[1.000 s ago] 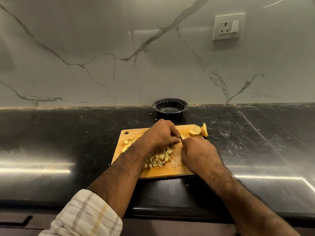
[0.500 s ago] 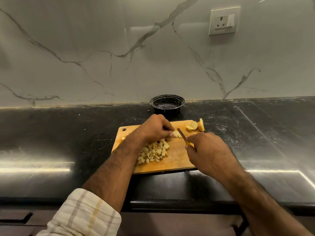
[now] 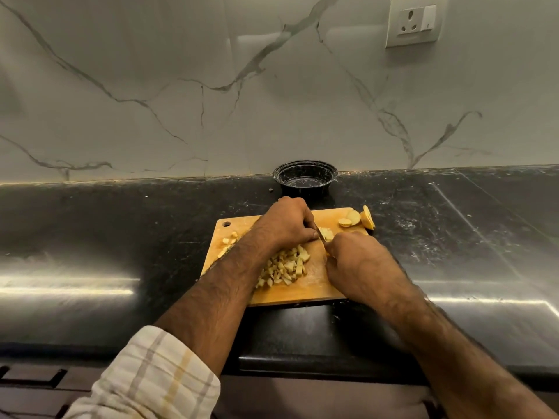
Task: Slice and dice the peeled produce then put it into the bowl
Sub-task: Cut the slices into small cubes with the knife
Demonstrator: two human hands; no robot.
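A wooden cutting board (image 3: 334, 217) lies on the black counter. A heap of pale diced pieces (image 3: 286, 267) sits in its middle, with a few stray dice (image 3: 228, 238) near its left end. Round slices (image 3: 352, 219) lean together at its far right corner. My left hand (image 3: 284, 223) curls over a small stack of slices (image 3: 327, 234) and holds it down. My right hand (image 3: 360, 261) grips a knife (image 3: 317, 231), whose blade runs between the two hands against that stack. A black bowl (image 3: 305, 176) stands behind the board by the wall.
The marble wall rises right behind the bowl, with a white socket plate (image 3: 413, 22) high on the right. Black counter (image 3: 121, 237) stretches wide to both sides of the board. The counter's front edge and drawer fronts lie below my forearms.
My right hand has moved back in toward my left hand, bringing the knife blade down against the stack of slices. My left hand stays on the stack.
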